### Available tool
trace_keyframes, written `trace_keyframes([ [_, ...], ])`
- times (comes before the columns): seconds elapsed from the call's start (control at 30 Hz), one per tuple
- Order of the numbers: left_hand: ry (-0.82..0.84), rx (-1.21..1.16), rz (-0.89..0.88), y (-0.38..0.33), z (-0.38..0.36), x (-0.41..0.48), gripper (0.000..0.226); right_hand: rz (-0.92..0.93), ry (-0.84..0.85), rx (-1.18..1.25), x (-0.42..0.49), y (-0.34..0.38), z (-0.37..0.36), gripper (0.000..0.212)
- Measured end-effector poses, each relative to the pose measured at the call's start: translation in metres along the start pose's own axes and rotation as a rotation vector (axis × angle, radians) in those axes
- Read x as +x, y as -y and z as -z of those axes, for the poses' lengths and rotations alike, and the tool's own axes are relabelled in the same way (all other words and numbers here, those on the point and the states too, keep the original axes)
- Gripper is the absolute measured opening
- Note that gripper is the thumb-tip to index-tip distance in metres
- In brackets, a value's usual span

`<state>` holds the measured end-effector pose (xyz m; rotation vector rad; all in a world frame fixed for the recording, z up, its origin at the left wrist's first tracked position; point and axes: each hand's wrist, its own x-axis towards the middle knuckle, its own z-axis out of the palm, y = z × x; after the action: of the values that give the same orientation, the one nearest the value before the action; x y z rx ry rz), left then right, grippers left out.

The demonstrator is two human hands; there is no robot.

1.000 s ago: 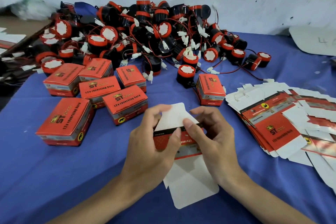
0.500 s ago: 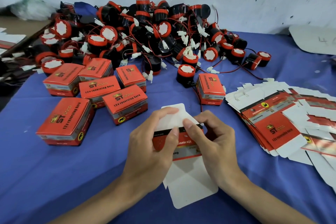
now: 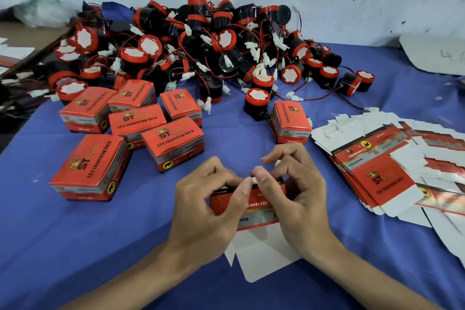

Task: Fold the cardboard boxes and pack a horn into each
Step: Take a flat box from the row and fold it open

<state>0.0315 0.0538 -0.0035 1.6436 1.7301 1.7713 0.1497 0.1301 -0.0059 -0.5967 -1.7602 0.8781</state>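
Bare left hand (image 3: pixel 208 211) and right hand (image 3: pixel 299 199), bare forearms, short plain fingernails

Half-folded box (image 3: pixel 254 205): front centre, red print up, white flaps open toward near edge, top flap seemingly tucked.
Closed boxes (image 3: pixel 173 141): seven, red, left and centre.
Flat box blanks (image 3: pixel 382 176): fanned stack, right.
Horns (image 3: pixel 201 40): black-red, wired, heaped behind.

The left hand (image 3: pixel 208 206) and right hand (image 3: pixel 302 199) sat side by side, fingers curled, thumb tips nearly touching, both pinching the box (image 3: pixel 260 212) between them.
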Motion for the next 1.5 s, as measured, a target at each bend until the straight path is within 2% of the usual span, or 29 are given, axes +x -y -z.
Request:
trace_keyframes([
  [0.2, 0.021, -0.048, -0.027, 0.001, -0.002, -0.002, 0.033, 0.07, 0.01, 0.03, 0.001, 0.004, 0.0, 0.026],
  [0.3, 0.087, -0.086, -0.021, 0.002, 0.0, -0.002, 0.024, 0.113, 0.015, 0.023, 0.003, 0.003, 0.003, 0.021],
  [0.37, 0.171, -0.067, -0.018, 0.003, 0.003, 0.001, 0.02, 0.142, 0.005, 0.005, 0.006, 0.001, 0.006, 0.027],
  [0.43, 0.273, -0.035, 0.043, 0.005, 0.006, 0.005, 0.031, 0.215, -0.002, -0.075, 0.011, 0.0, 0.009, 0.031],
  [0.5, 0.333, -0.025, 0.103, 0.007, 0.007, 0.009, 0.038, 0.329, -0.056, -0.235, 0.016, 0.0, 0.014, 0.024],
  [0.57, 0.224, 0.039, 0.116, 0.01, 0.008, 0.013, 0.038, 0.459, -0.157, -0.377, 0.019, 0.0, 0.019, 0.021],
  [0.63, 0.042, 0.072, 0.134, 0.013, 0.009, 0.016, 0.038, 0.496, -0.182, -0.425, 0.018, -0.003, 0.023, 0.029],
  [0.7, -0.039, 0.05, 0.151, 0.013, 0.007, 0.016, 0.042, 0.328, -0.05, -0.393, 0.016, -0.001, 0.02, 0.036],
  [0.73, -0.009, 0.032, 0.159, 0.013, 0.005, 0.014, 0.046, 0.179, 0.049, -0.33, 0.015, 0.001, 0.015, 0.032],
  [0.8, 0.181, -0.028, 0.188, 0.012, -0.002, 0.006, 0.057, -0.13, 0.238, -0.117, 0.009, 0.006, 0.004, 0.013],
  [0.87, 0.399, -0.134, 0.225, 0.011, -0.006, -0.001, 0.066, -0.308, 0.291, 0.061, 0.005, 0.005, 0.0, 0.01],
  [1.0, 0.621, -0.141, 0.202, 0.013, -0.001, -0.001, 0.084, -0.321, 0.379, 0.066, 0.007, 0.002, 0.006, 0.012],
  [1.07, 0.668, -0.175, 0.23, 0.014, 0.003, 0.001, 0.085, -0.266, 0.419, -0.064, 0.005, 0.0, 0.006, 0.011],
  [1.1, 0.639, -0.225, 0.246, 0.014, 0.004, 0.002, 0.085, -0.173, 0.431, -0.198, 0.006, -0.001, 0.006, 0.013],
  [1.17, 0.453, -0.283, 0.253, 0.014, 0.006, 0.006, 0.087, 0.048, 0.527, -0.464, 0.011, 0.003, 0.004, 0.017],
  [1.27, 0.141, -0.068, 0.12, 0.021, 0.009, 0.016, 0.087, 0.399, 0.709, -0.82, 0.033, 0.009, 0.0, 0.023],
  [1.3, 0.096, -0.001, 0.104, 0.025, 0.011, 0.02, 0.082, 0.409, 0.816, -0.874, 0.041, 0.011, -0.005, 0.026],
  [1.37, 0.034, 0.077, 0.124, 0.034, 0.014, 0.027, 0.074, 0.322, 1.016, -0.812, 0.059, 0.013, -0.01, 0.026],
  [1.4, -0.002, 0.105, 0.129, 0.039, 0.016, 0.03, 0.071, 0.3, 1.003, -0.698, 0.069, 0.014, -0.009, 0.022],
  [1.43, -0.035, 0.126, 0.124, 0.044, 0.018, 0.032, 0.068, 0.346, 0.856, -0.59, 0.078, 0.012, -0.008, 0.021],
  [1.5, -0.069, 0.183, 0.115, 0.048, 0.019, 0.034, 0.057, 0.422, 0.331, -0.384, 0.099, 0.002, -0.011, 0.025],
])
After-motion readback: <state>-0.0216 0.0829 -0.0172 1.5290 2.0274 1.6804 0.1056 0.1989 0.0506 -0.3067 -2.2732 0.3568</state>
